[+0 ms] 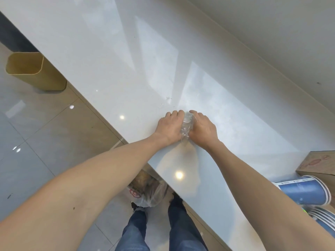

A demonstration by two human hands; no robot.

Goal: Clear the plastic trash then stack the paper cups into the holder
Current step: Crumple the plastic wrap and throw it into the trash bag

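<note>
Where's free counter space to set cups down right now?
Most of the counter is bare: the whole stretch beyond the hands up to the back wall, and the near strip between the right arm and the counter's front edge. Crowded only at the right: the blue paper cups and cardboard box. Both hands, left hand and right hand, press the crumpled plastic mid-counter.

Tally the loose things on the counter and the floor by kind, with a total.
Clear plastic wad: 1
Blue paper cup stacks: 2
Cardboard box: 1
Yellow bin: 1
Plastic bag: 1
Total: 6
</note>
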